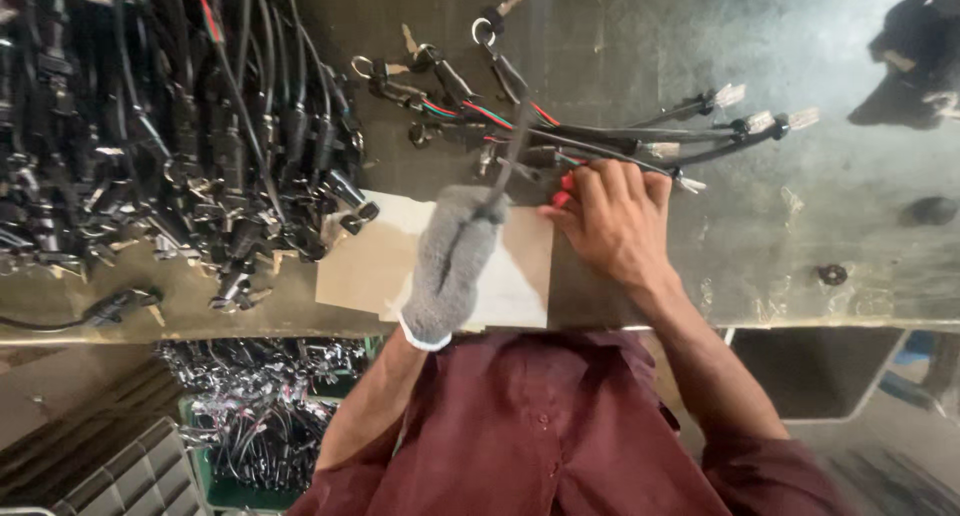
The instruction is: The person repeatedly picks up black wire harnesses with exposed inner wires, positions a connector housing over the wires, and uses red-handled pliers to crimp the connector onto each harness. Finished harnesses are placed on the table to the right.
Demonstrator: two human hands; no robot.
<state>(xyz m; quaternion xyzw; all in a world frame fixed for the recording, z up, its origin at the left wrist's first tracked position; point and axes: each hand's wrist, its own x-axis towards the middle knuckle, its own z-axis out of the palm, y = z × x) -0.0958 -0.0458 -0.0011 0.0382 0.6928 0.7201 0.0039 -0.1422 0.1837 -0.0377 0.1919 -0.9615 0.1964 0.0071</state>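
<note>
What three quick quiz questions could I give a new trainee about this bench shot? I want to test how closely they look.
1. True or false: the left hand wears a grey knitted glove.
2. Which does the bare right hand rest on?
A. the big pile of black cables at the left
B. the bundle of black cables with white connector ends
C. the small round part at the right
3. Fill in: under both hands lies a flat sheet of ____ on the metal bench.

Key
1. True
2. B
3. cardboard
</note>
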